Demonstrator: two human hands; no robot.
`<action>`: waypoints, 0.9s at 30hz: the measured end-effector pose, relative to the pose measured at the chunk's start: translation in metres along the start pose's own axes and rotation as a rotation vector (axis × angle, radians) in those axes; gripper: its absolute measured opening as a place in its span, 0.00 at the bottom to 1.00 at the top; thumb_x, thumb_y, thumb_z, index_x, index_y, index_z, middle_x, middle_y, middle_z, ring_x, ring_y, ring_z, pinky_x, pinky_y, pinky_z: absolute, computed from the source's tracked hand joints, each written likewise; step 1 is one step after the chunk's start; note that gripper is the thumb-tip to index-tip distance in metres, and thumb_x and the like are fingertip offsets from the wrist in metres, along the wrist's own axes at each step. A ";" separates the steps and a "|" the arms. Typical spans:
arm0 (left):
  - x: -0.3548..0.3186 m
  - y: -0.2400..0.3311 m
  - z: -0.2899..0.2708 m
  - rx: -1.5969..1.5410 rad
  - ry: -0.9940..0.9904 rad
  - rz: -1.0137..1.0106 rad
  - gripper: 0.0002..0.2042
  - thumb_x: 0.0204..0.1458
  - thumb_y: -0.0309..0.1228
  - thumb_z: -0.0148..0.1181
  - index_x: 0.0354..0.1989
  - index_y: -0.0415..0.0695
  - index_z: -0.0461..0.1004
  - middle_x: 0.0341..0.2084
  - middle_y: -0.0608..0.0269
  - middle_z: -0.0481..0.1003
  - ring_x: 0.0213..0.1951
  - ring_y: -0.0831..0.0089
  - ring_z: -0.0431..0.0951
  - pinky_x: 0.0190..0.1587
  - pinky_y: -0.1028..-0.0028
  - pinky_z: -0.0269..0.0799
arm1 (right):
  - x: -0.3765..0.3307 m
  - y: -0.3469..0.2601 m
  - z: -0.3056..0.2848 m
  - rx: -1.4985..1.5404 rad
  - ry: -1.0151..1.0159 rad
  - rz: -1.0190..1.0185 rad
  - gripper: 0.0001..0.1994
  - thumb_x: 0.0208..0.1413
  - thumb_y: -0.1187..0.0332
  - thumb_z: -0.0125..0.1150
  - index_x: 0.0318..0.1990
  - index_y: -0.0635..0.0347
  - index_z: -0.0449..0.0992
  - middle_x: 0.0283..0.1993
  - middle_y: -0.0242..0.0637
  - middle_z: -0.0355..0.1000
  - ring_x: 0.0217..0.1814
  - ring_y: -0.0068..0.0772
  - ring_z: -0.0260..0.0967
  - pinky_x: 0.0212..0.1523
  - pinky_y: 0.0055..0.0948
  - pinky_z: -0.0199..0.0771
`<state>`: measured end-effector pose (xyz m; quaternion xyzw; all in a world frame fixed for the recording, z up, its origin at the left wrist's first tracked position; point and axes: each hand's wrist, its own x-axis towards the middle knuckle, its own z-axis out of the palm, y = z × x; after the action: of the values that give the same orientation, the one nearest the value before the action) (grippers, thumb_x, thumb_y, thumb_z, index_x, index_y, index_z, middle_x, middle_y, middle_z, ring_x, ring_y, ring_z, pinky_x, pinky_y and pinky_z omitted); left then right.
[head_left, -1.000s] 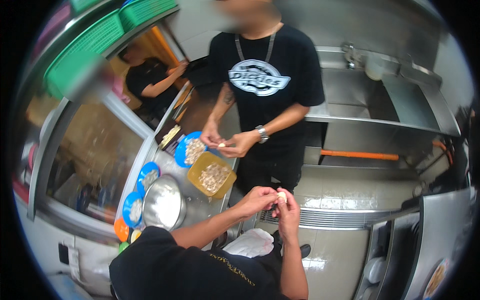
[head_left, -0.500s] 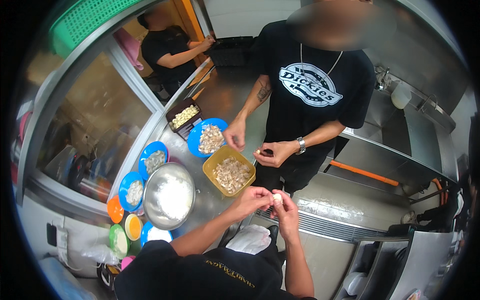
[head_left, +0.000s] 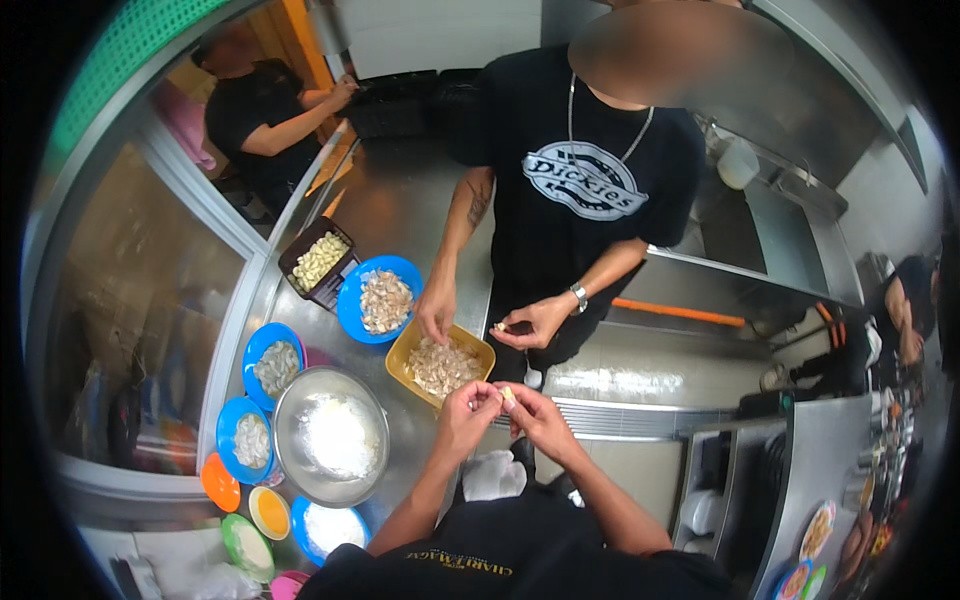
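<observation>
A pale garlic clove [head_left: 507,393] is pinched between the fingertips of my two hands, just in front of the near edge of a yellow tub. My left hand [head_left: 466,415] has its fingers closed at the clove's left side; my right hand [head_left: 541,422] grips it from the right. Papery garlic skins fill the yellow tub [head_left: 482,382]. Across from me, a co-worker's hand [head_left: 436,308] reaches into that tub, while their other hand [head_left: 540,321] holds a small pale piece, seemingly another clove.
Peeled cloves fill a dark box [head_left: 332,290] beside a blue bowl [head_left: 350,318] of garlic. A steel bowl [head_left: 287,420] of white powder stands left, among blue bowls [head_left: 226,450] and small orange, yellow and green ones. Another person [head_left: 258,120] works at far left.
My view has shifted, so the table things sit differently. My hands have drawn closer together around the clove. The co-worker's hand has gone down from above the yellow tub into it.
</observation>
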<state>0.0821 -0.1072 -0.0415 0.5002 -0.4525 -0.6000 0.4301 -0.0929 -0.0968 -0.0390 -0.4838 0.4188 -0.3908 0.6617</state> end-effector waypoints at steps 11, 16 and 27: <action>-0.040 -0.004 -0.031 -0.074 -0.188 0.146 0.13 0.65 0.35 0.63 0.45 0.35 0.80 0.32 0.64 0.82 0.35 0.81 0.80 0.39 0.78 0.77 | -0.025 -0.017 0.038 -0.362 0.143 -0.121 0.13 0.72 0.69 0.54 0.56 0.66 0.77 0.39 0.31 0.77 0.31 0.16 0.68 0.33 0.19 0.71; -0.073 -0.022 -0.042 -0.154 -0.064 0.187 0.12 0.64 0.34 0.63 0.42 0.34 0.80 0.30 0.63 0.82 0.34 0.81 0.81 0.37 0.77 0.77 | -0.031 -0.008 0.053 -0.602 0.022 -0.189 0.13 0.71 0.68 0.56 0.56 0.65 0.78 0.33 0.33 0.77 0.29 0.19 0.69 0.31 0.23 0.71; -0.097 -0.028 -0.030 -0.097 0.079 0.170 0.11 0.60 0.32 0.65 0.35 0.34 0.78 0.27 0.62 0.82 0.31 0.81 0.80 0.34 0.75 0.75 | -0.057 0.000 0.072 -0.732 0.070 -0.228 0.14 0.71 0.67 0.56 0.55 0.66 0.78 0.31 0.36 0.76 0.28 0.21 0.71 0.31 0.25 0.73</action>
<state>0.1224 -0.0101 -0.0504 0.4619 -0.4464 -0.5624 0.5207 -0.0453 -0.0221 -0.0162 -0.7179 0.4966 -0.3027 0.3826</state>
